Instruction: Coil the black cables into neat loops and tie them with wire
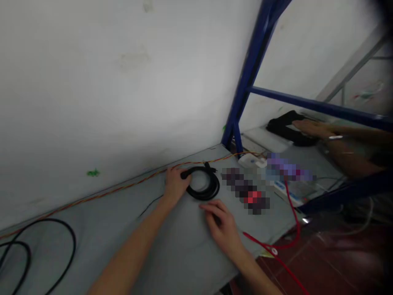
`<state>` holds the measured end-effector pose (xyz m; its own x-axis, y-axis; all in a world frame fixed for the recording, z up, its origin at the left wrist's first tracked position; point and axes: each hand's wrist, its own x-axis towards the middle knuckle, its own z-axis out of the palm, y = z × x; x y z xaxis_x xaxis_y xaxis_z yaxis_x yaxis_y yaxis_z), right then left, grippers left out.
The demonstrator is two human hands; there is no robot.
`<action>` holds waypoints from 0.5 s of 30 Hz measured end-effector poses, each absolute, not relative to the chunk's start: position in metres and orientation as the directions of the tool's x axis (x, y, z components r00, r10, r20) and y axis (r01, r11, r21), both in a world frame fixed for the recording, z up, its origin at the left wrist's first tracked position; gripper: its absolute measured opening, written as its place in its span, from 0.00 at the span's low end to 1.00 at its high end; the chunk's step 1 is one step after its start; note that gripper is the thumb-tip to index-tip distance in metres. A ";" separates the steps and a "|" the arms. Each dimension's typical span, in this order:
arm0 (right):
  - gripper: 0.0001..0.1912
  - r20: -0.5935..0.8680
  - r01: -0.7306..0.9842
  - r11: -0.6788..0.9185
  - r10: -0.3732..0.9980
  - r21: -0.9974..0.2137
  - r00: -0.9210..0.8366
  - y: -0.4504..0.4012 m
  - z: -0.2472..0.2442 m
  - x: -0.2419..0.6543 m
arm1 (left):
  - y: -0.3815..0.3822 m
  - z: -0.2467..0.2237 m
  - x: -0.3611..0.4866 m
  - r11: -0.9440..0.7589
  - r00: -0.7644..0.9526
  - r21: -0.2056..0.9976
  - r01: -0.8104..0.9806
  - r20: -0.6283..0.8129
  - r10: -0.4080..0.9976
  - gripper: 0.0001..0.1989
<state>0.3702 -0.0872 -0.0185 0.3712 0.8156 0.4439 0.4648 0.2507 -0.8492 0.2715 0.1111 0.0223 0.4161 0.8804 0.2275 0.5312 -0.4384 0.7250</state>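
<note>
A black cable wound into a coil (214,186) lies on the grey tabletop (172,254) by the wall. My left hand (176,184) is closed over the coil's left side, beside a black connector end (185,175). Its fingertips are partly hidden. Just below the coil hovers my right hand (220,223), fingers bent and thumb apart, with nothing visible in it. Another black plug end (210,167) sticks out at the top of the coil. A thin dark wire (150,205) passes behind my left wrist.
Twisted orange wires (123,187) run along the wall edge. Loose black cable (73,241) loops at left. Pixelated items (242,188), a red cable (296,221) and a white power strip (248,159) lie right. Beyond the blue frame (245,73), another person's hand (310,127) rests on black material.
</note>
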 end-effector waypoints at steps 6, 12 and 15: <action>0.14 0.468 0.509 0.254 0.810 -0.823 0.353 -0.087 -0.018 0.369 | 0.110 0.020 0.255 -0.505 0.379 0.631 0.589 0.336 0.862 0.20; 0.15 0.475 0.550 0.264 0.833 -0.792 0.284 -0.088 -0.017 0.362 | 0.093 0.057 0.157 -0.554 0.377 0.589 0.589 0.406 0.832 0.19; 0.16 0.477 0.537 0.307 0.853 -0.786 0.211 -0.082 -0.010 0.350 | 0.068 0.084 0.076 -0.514 0.284 0.548 0.660 0.451 0.846 0.17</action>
<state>0.3502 -0.0819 -0.0100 0.2106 0.8532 0.4771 0.5366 0.3071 -0.7860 0.0760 0.0680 0.0839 0.2837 0.8462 0.4511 0.6602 -0.5135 0.5481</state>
